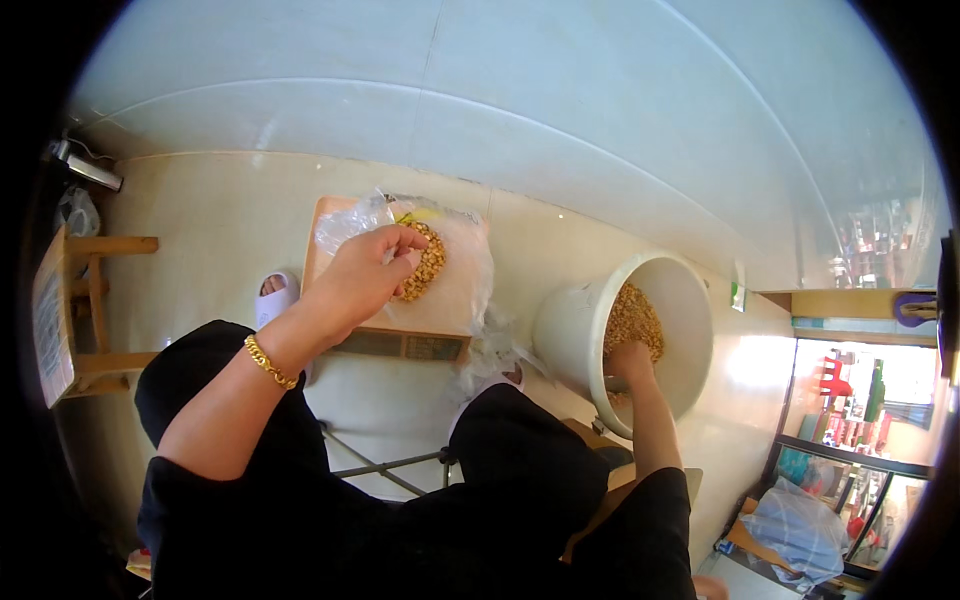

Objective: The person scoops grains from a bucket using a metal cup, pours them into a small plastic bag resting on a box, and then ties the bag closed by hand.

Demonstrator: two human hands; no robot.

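My left hand (375, 270), with a gold chain bracelet (270, 362) on the wrist, hovers over a small heap of yellow-brown kernels or nuggets (429, 270). Its fingers are bent; whether they pinch a piece is not clear. The heap lies on a clear plastic bag (469, 281) spread over a low box or stool with a light wooden-looking top (319, 251). My right hand (628, 361) reaches into a tilted white plastic bucket (574, 322) and touches the larger mass of the same pieces (636, 319); its fingers are mostly hidden.
A wooden stool (94, 300) stands at the far left. A pale panelled wall (450, 120) runs along the front. Crumpled clear plastic (487, 352) hangs between box and bucket. Folding metal legs (390, 469) show beneath me. At the right is a glass-fronted opening (862, 397) with a plastic-covered item (799, 525).
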